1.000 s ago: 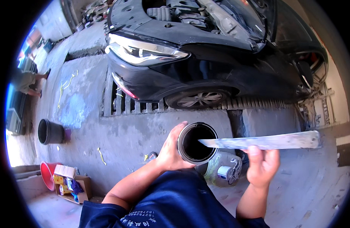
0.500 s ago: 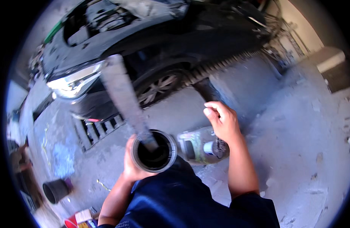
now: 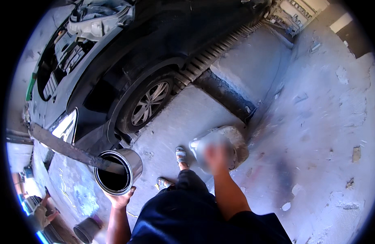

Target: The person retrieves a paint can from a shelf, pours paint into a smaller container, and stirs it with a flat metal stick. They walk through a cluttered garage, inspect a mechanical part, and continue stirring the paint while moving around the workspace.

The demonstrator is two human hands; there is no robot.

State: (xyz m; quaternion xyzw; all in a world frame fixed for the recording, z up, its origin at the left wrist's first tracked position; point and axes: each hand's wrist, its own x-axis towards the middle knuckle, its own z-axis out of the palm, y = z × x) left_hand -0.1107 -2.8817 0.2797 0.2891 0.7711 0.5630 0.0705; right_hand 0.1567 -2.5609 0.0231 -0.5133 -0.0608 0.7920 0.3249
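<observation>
My left hand (image 3: 120, 197) grips an open metal can (image 3: 135, 164) from underneath, its inside dark. A long, flat, smeared stick (image 3: 65, 148) stands tilted in the can, its free end out to the left in front of the car's headlight. My right hand (image 3: 215, 156) reaches down over a pale, rounded bundle or container (image 3: 236, 138) to the right of my sandalled feet (image 3: 180, 156). It is smeared by blur, so its fingers and anything in them cannot be made out.
A black car (image 3: 146, 40) with exposed engine bay and a wheel (image 3: 151, 103) stands ahead, beside a slatted grate (image 3: 199, 61) and a trench (image 3: 228, 93). A black bucket (image 3: 83, 231) is at lower left, and another person (image 3: 43, 217) is at the far left edge.
My right hand has let go of the stick and moved down over the floor bundle. The can has moved left and lower in view; the stick now leans leftward. The view has turned.
</observation>
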